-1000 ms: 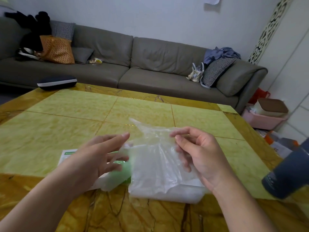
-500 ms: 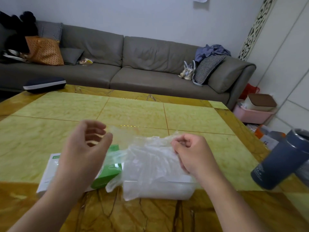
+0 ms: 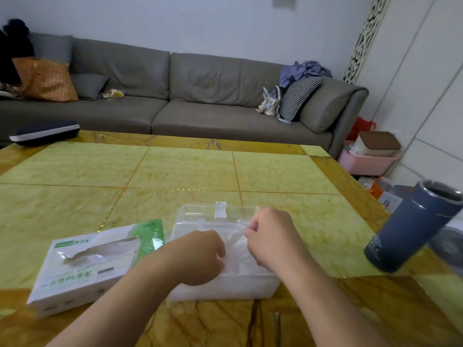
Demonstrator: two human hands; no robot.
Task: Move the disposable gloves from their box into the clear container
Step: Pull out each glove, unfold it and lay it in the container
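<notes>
The white and green glove box [image 3: 85, 266] lies flat on the table at the lower left, a clear glove poking out of its slot. Right of it stands the clear container [image 3: 220, 289], its lid tilted up at the back. A thin clear plastic glove [image 3: 235, 249] lies in its open top. My left hand [image 3: 200, 256] is down over the container's left side, fingers curled onto the glove. My right hand [image 3: 273, 236] is over the right side, with thumb and fingers pinching the plastic.
A dark blue tumbler [image 3: 411, 226] stands at the table's right edge, with a small fan [image 3: 448, 244] behind it. A dark blue case [image 3: 45, 132] sits at the far left corner. Beyond the table [image 3: 190, 169] are a grey sofa [image 3: 200, 96] and a pink bin [image 3: 368, 161].
Both hands have come down with the glove from above the table into the container's open top. My left hand, open in the air before, now lies curled on the plastic.
</notes>
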